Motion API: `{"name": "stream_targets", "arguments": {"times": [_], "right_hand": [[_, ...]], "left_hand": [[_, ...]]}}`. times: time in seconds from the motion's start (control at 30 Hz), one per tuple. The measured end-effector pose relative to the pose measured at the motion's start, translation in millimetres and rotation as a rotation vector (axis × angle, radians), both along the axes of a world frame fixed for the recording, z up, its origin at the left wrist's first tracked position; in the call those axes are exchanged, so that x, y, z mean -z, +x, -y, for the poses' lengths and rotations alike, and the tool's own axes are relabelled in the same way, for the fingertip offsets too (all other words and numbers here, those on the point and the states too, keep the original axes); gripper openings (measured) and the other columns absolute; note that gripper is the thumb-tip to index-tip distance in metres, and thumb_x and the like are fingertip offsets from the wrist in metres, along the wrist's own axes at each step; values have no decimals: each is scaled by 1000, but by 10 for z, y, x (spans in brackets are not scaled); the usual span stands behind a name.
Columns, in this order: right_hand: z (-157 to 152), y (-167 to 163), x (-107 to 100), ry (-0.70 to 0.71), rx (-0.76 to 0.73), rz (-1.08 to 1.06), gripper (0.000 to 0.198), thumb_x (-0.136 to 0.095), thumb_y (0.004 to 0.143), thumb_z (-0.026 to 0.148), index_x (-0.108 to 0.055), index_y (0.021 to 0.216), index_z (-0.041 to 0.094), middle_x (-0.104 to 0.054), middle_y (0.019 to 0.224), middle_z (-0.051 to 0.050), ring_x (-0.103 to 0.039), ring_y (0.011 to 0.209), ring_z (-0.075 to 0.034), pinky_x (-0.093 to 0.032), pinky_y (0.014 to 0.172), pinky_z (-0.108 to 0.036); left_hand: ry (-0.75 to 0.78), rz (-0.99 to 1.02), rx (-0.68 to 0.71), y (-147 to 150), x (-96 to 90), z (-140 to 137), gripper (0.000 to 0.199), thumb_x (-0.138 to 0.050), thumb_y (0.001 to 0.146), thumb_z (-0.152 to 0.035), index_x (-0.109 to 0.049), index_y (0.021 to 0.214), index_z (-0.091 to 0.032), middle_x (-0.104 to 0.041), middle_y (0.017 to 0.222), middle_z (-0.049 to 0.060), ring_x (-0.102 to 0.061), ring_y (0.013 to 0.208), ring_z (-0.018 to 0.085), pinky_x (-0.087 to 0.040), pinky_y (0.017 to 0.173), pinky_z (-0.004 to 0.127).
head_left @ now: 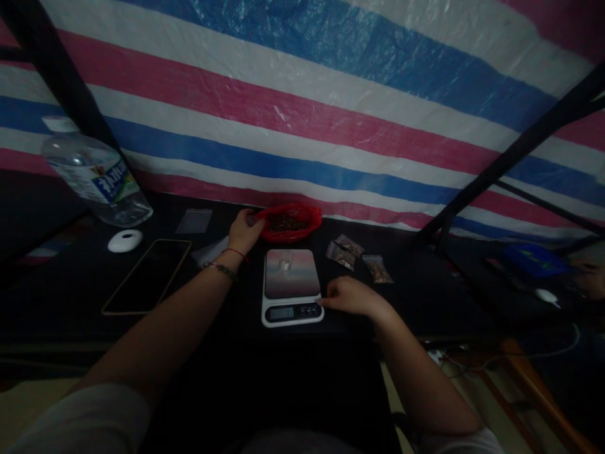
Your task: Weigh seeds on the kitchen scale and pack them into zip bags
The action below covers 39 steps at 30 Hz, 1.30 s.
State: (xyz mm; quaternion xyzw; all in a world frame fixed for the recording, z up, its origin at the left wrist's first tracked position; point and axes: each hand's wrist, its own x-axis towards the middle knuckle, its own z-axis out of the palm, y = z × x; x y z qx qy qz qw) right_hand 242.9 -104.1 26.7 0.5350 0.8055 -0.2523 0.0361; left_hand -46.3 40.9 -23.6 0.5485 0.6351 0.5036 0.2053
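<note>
A white digital scale (293,317) with a shiny metal plate stands in front of me on the black table. On its plate sits a small clear cup (285,260). My right hand (352,295) touches the right end of the scale's button panel with one outstretched digit, the others loosely bent; it holds nothing. Behind the scale lies a red plastic bag (309,219), spread wide, with small brown grains (287,223) inside. My left hand (244,232) has its fingers closed at the bag's left edge. The fingertips are partly hidden.
Several small clear bags (377,269) of brown bits lie right of the scale. Flat clear bags (195,221), a phone (147,277), a white rounded case (125,240) and a large water bottle (97,173) are at left. Another person's hand (588,277) shows at far right.
</note>
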Motion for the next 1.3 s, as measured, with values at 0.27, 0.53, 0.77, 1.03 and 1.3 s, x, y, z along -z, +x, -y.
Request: {"name": "stream_targets", "arguments": {"times": [0.27, 0.53, 0.77, 1.03, 1.3], "right_hand": [[13, -71, 108, -55, -16, -7, 42, -58, 80, 54, -74, 79, 15, -71, 74, -6, -60, 62, -15, -37, 55, -24], [2, -58, 114, -108, 14, -30, 43, -60, 79, 53, -73, 77, 13, -68, 69, -5, -57, 58, -13, -34, 52, -23], [12, -68, 123, -105, 37, -38, 43, -62, 78, 53, -74, 79, 12, -69, 70, -5, -57, 59, -13, -35, 53, -23], [37, -91, 127, -83, 55, -4, 41, -61, 79, 52, -73, 79, 13, -70, 73, -6, -58, 60, -14, -35, 52, -23], [15, -42, 182, -74, 11, -45, 43, -58, 80, 55, -71, 76, 14, -67, 68, -3, -56, 59, -12, -34, 52, -22]], "left_hand": [[-10, 10, -7, -4, -31, 32, 50, -64, 71, -39, -58, 116, -17, -67, 107, 11, -63, 99, 25, -47, 91, 37], [-6, 26, 3, -3, -46, 32, 50, -64, 71, -37, -57, 116, -16, -66, 109, 12, -62, 101, 25, -47, 92, 37], [5, 57, -13, 0, -60, 36, 49, -65, 70, -35, -58, 115, -16, -66, 108, 11, -63, 99, 25, -47, 92, 37], [-12, 52, -22, 5, -79, 51, 50, -64, 71, -36, -58, 116, -15, -67, 107, 12, -63, 98, 26, -48, 89, 37], [-9, 46, -11, -17, -16, -10, 52, -64, 71, -37, -57, 117, -15, -67, 107, 12, -63, 98, 25, -47, 90, 36]]}}
